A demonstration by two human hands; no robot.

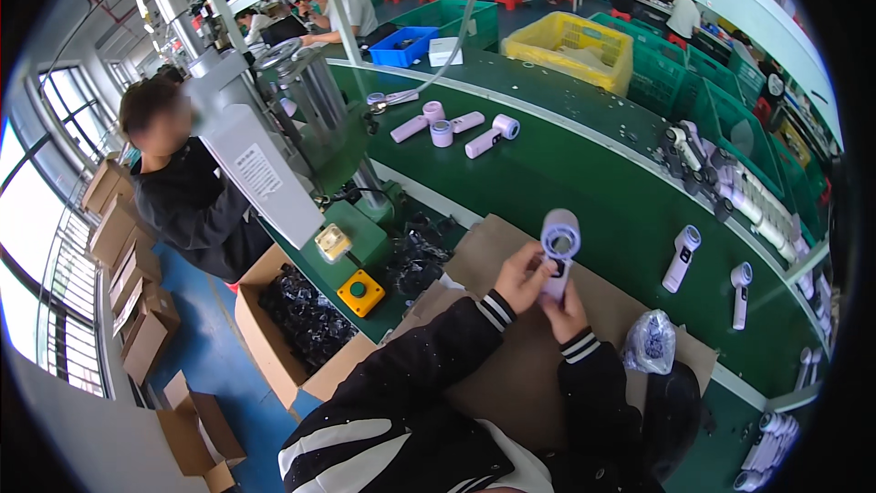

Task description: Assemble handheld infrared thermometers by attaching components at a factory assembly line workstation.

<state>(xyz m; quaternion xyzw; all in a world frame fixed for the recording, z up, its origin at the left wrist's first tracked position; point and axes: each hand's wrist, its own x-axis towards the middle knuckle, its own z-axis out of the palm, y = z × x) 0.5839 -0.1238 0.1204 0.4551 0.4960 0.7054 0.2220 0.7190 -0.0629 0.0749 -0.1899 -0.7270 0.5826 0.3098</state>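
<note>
A lilac handheld fan (560, 222) is held upright in front of me, its round head at the top with an open ring facing me. My right hand (568, 314) is closed around the lower handle. The fingers of my left hand (519, 279) pinch the handle's upper part from the left, close to a dark panel just below the head. Under both hands lies a sheet of brown cardboard (493, 256). To the right of my right forearm sits a clear plastic bag (650, 343) with something pale inside.
Several similar fans (493, 136) lie on the green belt. A press machine (265, 173) stands left, near a yellow box with a green button (361, 292). A carton of dark plastic parts (306, 319) is below it. Crates (570, 47) line the far side; a person (196, 192) works left.
</note>
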